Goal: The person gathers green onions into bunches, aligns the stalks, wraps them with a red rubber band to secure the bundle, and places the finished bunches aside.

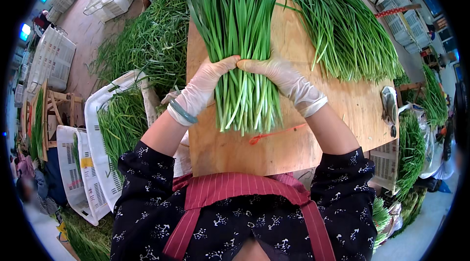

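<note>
A thick bunch of garlic chives [240, 21] stands over the wooden board [235, 158], its green leaves pointing away and its pale stem ends toward me. My left hand [208, 77] wraps its left side and my right hand [281, 72] its right side. Both wear thin translucent gloves, and the thumbs meet across the front. My other fingers are hidden behind the stems. Just below the pale ends, an orange tie [274, 135] lies on the board. A large pile of loose chives [347, 31] covers the board's far right.
A heap of leafy greens [147, 41] lies beyond the board's left edge. White plastic crates [93, 119] stand at my left, one holding chives. More chives [411, 153] hang at the right. A small clear bag-like object [389, 104] rests at the board's right edge.
</note>
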`<action>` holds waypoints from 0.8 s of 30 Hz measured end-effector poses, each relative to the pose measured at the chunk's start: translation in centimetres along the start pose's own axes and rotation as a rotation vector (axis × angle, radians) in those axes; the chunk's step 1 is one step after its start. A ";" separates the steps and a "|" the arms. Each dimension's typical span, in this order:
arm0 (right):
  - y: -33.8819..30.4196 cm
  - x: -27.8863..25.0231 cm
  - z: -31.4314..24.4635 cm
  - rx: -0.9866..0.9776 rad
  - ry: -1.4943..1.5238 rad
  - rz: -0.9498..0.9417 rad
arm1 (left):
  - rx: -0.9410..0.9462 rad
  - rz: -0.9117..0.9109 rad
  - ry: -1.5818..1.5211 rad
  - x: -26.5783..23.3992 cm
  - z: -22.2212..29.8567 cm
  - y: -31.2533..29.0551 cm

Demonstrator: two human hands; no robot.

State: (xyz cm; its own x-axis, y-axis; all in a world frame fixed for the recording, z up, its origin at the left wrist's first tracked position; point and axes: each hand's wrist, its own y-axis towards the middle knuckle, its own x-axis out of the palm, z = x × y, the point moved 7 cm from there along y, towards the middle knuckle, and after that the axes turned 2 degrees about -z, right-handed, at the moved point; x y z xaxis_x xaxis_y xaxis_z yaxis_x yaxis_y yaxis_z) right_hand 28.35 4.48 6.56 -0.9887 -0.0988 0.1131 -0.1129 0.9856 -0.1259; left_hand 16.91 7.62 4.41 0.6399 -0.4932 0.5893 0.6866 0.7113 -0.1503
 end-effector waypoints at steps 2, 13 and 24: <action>0.0 0.3 -4.1 -0.324 -0.193 0.076 | 0.308 -0.038 0.245 -0.4 3.1 0.9; 2.6 -2.9 -8.4 -0.535 -0.710 0.095 | 0.493 -0.306 0.732 0.8 9.6 5.5; 4.2 -5.7 -1.1 -0.160 -0.474 0.037 | 0.614 -0.199 0.544 1.0 6.0 6.8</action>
State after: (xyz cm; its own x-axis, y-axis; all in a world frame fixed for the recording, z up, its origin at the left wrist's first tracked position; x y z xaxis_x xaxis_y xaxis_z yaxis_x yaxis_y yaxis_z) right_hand 33.57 9.36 6.46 -0.9323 -0.0785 -0.3532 -0.0974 0.9946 0.0360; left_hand 20.16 14.90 8.75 0.7115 -0.6991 0.0709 0.5958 0.6536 0.4666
